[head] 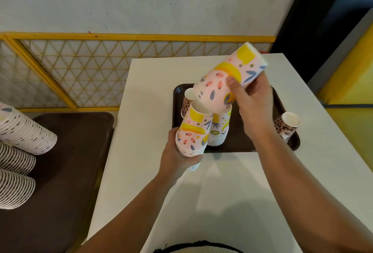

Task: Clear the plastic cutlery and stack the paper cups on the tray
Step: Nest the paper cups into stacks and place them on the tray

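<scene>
Right hand (252, 99) grips a tilted cup stack (228, 79) over the tray (238, 141), its open end meeting the stack (192, 131) my left hand (177, 160) holds at the tray's near edge; next I must, I judge, align and nest them.

Two bare forearms, no sleeves; a black-edged pale garment (198, 247) below.
</scene>
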`<state>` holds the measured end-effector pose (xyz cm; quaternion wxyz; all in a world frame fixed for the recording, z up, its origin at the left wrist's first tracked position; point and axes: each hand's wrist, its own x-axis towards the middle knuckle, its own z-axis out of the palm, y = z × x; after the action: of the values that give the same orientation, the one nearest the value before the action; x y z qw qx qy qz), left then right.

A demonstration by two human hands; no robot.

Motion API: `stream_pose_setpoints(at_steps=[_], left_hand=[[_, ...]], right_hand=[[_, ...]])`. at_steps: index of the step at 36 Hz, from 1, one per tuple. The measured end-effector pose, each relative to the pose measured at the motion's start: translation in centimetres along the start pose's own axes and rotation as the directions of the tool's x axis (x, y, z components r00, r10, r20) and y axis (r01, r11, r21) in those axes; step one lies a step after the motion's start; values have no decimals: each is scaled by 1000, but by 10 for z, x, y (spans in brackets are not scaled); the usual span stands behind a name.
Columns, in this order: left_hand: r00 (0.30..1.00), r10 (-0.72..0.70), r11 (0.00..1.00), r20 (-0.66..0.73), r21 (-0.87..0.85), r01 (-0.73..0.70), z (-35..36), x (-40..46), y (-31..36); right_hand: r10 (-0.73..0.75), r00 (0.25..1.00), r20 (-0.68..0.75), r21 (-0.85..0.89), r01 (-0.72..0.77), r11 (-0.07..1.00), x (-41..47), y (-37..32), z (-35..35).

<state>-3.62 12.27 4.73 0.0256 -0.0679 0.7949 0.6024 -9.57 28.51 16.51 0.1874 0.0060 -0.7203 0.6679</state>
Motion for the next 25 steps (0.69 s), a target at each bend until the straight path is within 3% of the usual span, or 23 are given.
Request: stream_pose_setpoints(at_steps=[5,12,18,22,25], left_hand=[[1000,1,1000,-9,10,-1,-1,0,-1],[1000,-11,1000,-16,8,11,1,-1,2],[1000,-16,1000,-4,13,16,1,-3,7],[1000,-17,1000,-8,4,17,1,-4,10],[1000,-16,1000,-18,-4,16,2,-5,12]], right_hand=[[-132,984,-123,-160,112,981,13,0,-11],[-111,994,21,-424,110,899,8,40,-13],[2,994,105,-425,43,904,-5,54,-9],[-145,986,83,-383,166,909,-21,44,-8],[-156,969,194,-286,208,935,-37,34,-3]])
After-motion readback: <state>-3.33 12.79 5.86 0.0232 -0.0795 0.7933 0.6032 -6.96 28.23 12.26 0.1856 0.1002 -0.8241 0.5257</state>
